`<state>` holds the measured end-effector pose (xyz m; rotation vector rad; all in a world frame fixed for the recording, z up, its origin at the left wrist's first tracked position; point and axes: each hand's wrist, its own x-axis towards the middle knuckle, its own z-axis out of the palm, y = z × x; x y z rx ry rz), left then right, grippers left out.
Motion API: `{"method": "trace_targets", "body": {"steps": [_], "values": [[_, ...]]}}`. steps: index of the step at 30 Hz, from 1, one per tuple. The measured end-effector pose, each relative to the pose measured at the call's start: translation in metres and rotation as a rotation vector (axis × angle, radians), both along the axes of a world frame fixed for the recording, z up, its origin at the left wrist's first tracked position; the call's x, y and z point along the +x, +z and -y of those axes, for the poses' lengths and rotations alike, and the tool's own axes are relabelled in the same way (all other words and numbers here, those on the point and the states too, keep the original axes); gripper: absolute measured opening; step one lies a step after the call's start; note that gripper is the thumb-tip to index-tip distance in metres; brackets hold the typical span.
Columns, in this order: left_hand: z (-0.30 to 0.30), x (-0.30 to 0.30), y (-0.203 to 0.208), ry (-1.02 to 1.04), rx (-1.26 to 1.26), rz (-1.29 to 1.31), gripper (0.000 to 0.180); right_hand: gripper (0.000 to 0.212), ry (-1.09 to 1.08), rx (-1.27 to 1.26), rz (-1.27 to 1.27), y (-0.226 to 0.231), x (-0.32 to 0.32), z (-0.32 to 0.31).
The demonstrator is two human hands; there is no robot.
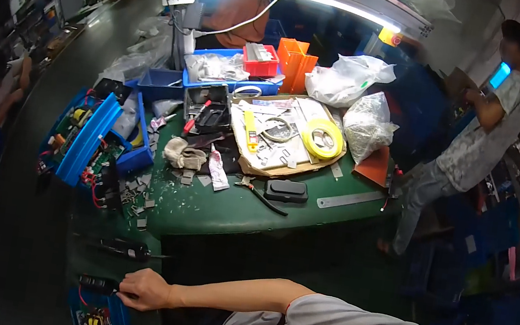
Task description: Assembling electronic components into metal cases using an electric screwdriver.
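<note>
From the right, my bare right arm in a grey sleeve stretches across to the lower left. My right hand (145, 289) is closed, with its fingertips at the end of a dark block-like part (95, 284); what they pinch is hidden. Just below them lies a blue housing (126, 319) with a circuit board (95, 323) and a yellow-wound component inside. Beyond the hand rests a black electric screwdriver (124, 248), its thin shaft pointing right. My left hand is out of view.
Open blue housings (90, 140) with boards and wires crowd the bench's left side. On the green table (199, 210) lie a cardboard tray (256, 167), black case (286, 190), steel ruler (352, 200) and gloves (184, 153). A person (479, 135) stands right; another (5, 91) sits left.
</note>
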<state>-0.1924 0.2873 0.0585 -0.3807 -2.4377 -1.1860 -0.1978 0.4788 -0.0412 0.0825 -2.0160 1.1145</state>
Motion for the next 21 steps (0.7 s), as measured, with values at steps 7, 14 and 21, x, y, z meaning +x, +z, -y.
{"method": "trace_targets", "body": {"steps": [7, 14, 21], "values": [[0.025, -0.007, -0.027, 0.085, -0.036, -0.025, 0.035, 0.022, 0.001, 0.028, -0.007, 0.004, -0.003, 0.001], [0.035, -0.009, -0.040, 0.048, -0.088, -0.055, 0.036, 0.024, -0.006, 0.035, 0.030, 0.001, 0.002, 0.005], [0.041, -0.023, -0.059, 0.015, 0.090, 0.174, 0.022, 0.021, 0.139, 0.065, 0.060, 0.005, -0.005, -0.005]]}}
